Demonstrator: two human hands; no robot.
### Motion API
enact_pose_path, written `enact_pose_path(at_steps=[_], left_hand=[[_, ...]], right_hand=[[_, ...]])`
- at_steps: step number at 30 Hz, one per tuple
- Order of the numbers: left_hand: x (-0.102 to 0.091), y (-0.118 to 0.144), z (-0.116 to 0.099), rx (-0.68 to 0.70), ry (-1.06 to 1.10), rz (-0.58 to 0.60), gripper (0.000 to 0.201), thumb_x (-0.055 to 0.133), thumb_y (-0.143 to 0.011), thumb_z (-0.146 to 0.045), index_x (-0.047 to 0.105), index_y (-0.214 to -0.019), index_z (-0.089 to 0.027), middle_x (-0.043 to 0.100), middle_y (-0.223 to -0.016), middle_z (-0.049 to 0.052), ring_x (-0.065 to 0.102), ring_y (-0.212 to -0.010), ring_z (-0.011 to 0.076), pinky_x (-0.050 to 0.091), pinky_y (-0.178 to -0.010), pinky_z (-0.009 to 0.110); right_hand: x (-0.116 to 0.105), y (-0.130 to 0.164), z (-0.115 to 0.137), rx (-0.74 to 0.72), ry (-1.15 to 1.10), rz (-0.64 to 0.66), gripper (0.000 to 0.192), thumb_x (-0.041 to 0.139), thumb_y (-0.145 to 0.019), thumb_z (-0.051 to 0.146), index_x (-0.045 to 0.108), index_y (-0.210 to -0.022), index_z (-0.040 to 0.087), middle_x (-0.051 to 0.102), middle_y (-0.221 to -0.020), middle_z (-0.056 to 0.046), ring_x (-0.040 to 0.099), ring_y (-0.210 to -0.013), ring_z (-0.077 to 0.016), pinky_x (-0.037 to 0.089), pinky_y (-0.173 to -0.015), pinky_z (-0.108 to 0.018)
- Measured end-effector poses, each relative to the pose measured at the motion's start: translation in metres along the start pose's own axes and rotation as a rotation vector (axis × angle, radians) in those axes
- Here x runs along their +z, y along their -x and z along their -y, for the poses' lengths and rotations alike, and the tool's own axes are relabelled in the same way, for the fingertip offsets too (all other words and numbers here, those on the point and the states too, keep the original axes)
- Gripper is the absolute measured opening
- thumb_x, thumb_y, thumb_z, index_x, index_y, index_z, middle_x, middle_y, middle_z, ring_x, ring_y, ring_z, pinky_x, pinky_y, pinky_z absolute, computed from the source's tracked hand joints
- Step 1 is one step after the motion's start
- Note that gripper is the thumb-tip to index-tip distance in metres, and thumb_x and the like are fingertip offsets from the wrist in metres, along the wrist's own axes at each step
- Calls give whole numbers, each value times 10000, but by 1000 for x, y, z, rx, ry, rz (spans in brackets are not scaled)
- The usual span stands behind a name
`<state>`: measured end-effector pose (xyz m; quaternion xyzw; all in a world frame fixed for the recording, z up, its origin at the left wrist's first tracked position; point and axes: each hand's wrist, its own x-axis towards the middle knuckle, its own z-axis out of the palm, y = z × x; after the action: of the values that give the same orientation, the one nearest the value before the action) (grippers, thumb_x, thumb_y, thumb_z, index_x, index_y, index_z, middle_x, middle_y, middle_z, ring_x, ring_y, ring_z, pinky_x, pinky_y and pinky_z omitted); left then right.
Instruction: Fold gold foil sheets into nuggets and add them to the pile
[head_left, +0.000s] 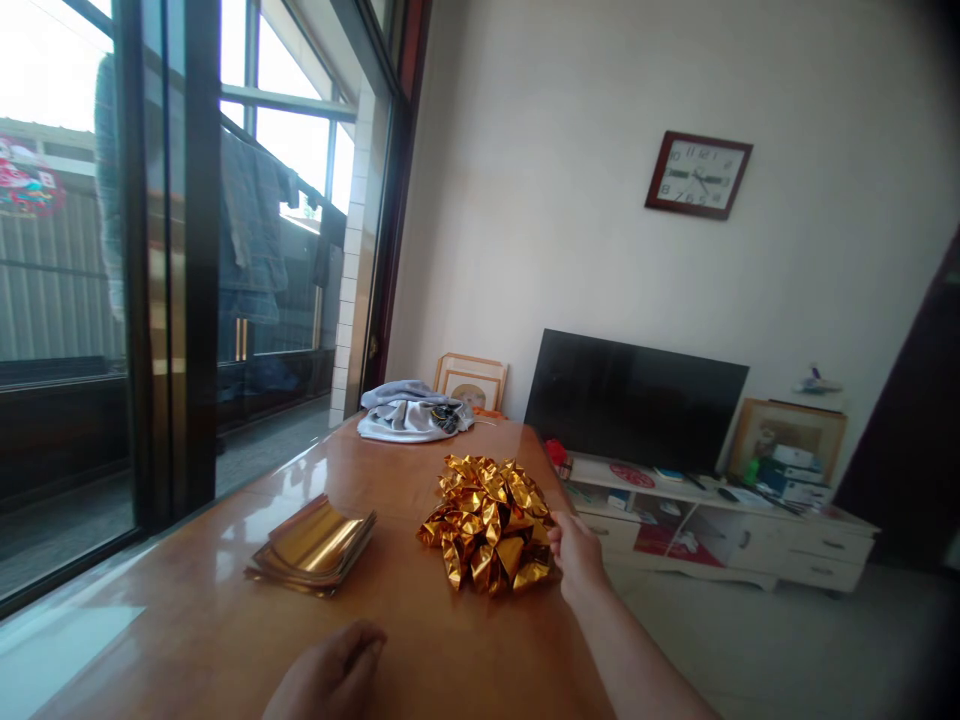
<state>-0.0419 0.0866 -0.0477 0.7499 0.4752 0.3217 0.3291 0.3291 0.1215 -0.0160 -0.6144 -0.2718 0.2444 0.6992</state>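
A heap of folded gold foil pieces (487, 520) lies on the wooden table (225, 620) near its right edge. My right hand (576, 555) reaches out to the heap's right side, fingers touching the nearest folded pieces; whether it grips one is hidden. A flat stack of gold foil sheets (315, 545) sits to the left of the heap. My left hand (330, 675) rests on the table at the near edge, fingers loosely curled, holding nothing.
A bundle of grey and white cloth (412, 410) lies at the table's far end. Beyond the right edge stand a TV (634, 400) on a low white cabinet (720, 530). Sliding glass doors (172, 280) run along the left.
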Motion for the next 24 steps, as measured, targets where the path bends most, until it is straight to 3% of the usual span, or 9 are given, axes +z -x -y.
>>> enact_pose_path(at_steps=[6,11,17,20,24], left_hand=[[-2,0,-6,35,22,-23,342,476,-925,-463,704,-907,-209,720,-774,27,674,-739,217,497,-670,262],[-1,-1,-6,31,41,-58,366,467,-923,-480,690,-928,-190,647,-684,4,623,-650,198,459,-610,259],[-2,-3,-3,-16,62,-84,389,480,-903,-516,674,-956,-183,660,-717,7,630,-629,193,466,-618,273],[-2,-4,-3,-17,39,-91,391,479,-904,-514,675,-959,-180,663,-719,12,635,-635,191,465,-620,273],[-2,-4,-4,-6,-10,-96,385,477,-907,-503,677,-940,-176,654,-690,9,632,-638,186,455,-620,267]], right_hand=[[-28,78,-21,173,-60,51,388,651,-748,518,633,-920,171,563,-574,29,447,-410,-94,247,-396,-197],[-34,111,-23,172,8,152,367,517,-827,549,581,-865,190,498,-573,45,402,-416,-92,250,-404,-214],[-24,122,-18,-25,254,404,388,480,-904,551,510,-710,217,422,-526,62,355,-457,-103,240,-466,-237],[-19,131,-16,-186,430,525,407,588,-878,486,469,-604,210,426,-523,53,374,-519,-112,217,-522,-253],[-16,141,-12,-347,643,592,430,665,-850,403,437,-549,197,439,-524,44,363,-550,-117,147,-559,-288]])
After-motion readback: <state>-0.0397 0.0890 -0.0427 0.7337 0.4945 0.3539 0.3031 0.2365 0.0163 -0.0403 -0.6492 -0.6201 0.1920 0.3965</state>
